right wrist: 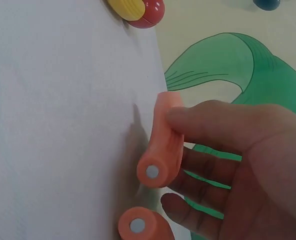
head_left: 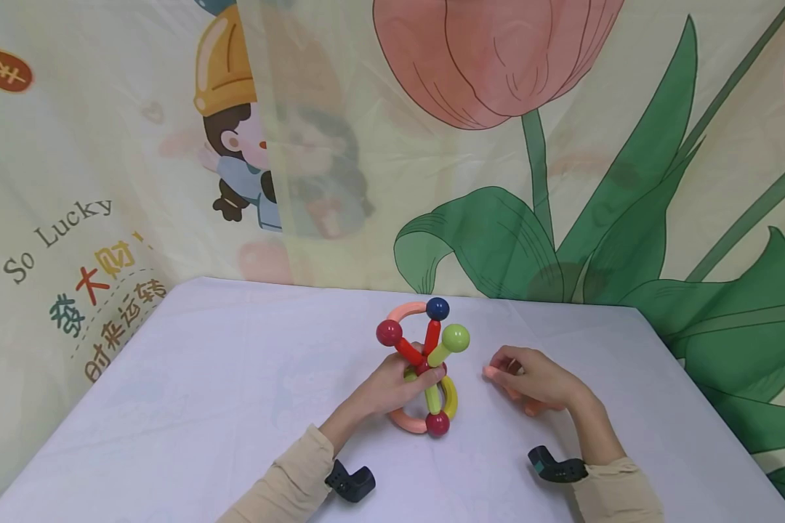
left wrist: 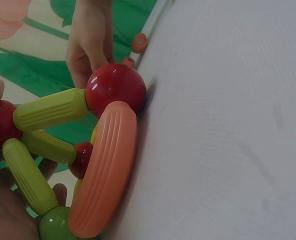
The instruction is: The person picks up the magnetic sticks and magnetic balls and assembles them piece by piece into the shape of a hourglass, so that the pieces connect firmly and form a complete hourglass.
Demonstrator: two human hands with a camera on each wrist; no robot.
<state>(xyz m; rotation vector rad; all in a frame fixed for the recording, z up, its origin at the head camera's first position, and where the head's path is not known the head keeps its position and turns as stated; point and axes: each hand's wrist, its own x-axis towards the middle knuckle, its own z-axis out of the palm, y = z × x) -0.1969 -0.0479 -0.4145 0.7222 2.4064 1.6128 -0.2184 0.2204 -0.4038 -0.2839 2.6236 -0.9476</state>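
My left hand grips the middle of a magnetic ball-and-stick structure standing on the table. It has red balls, a dark blue ball, a light green ball, red and green straight sticks, and curved sticks in orange and yellow. The left wrist view shows its lower part, with a curved orange stick and a green ball. To the right, my right hand pinches a curved orange magnetic stick between thumb and fingers, apart from the structure. A second orange stick lies on the table below that hand.
A white cloth covers the table. Behind it hangs a printed curtain with tulips and a cartoon figure. Black wrist straps sit on both forearms.
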